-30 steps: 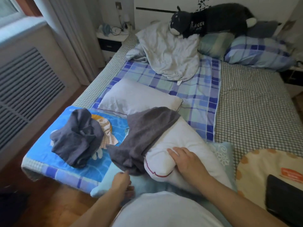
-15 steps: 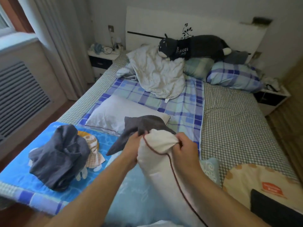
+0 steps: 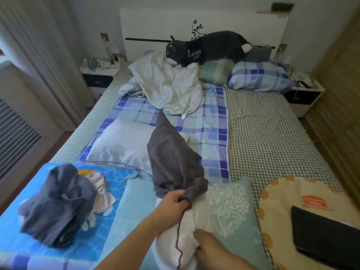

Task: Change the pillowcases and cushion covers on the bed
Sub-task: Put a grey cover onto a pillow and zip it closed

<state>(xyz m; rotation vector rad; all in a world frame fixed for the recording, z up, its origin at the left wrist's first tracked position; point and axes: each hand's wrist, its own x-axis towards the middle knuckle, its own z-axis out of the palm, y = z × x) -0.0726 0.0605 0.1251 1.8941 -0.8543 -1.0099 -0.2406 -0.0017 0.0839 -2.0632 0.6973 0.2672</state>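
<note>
Near 6 o'clock, the left hand (image 3: 173, 201) pinches the edge of the grey pillowcase (image 3: 175, 162), whose free end stands up toward 12 o'clock. The right hand (image 3: 206, 248) grips the white pillow (image 3: 183, 242) with curled fingers, just under the case. Both lie on a light blue cushion (image 3: 229, 211) at the bed's foot.

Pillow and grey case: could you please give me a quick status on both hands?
Left hand grips grey case edge. Right hand holds white pillow. Case partly over pillow's far end. Nothing in the way.
</note>
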